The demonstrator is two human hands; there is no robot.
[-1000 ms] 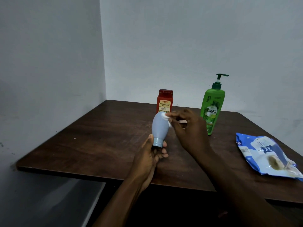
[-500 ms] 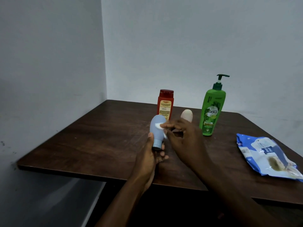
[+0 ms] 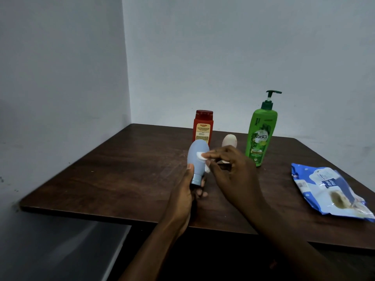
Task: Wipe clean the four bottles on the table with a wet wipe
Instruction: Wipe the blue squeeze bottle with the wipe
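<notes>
— What is happening toward the left of the dark wooden table (image 3: 121, 179)?
— The left hand (image 3: 183, 191) is gripping the pale blue bottle (image 3: 197, 157) by its cap end. It is holding it upside down above the tabletop.
— And behind it?
— The red bottle (image 3: 203, 127) is standing upright near the far edge.
— What is the right hand doing?
— The right hand (image 3: 233, 171) is pinching a small folded wet wipe (image 3: 202, 156) in its fingertips and pressing it against the blue bottle's side.
— Further right?
— A small cream bottle (image 3: 229, 140) is showing behind the right hand. The green Vatika pump bottle (image 3: 260, 136) is standing upright just beside it. The blue-and-white wipe pack (image 3: 328, 191) is lying flat near the right edge.
</notes>
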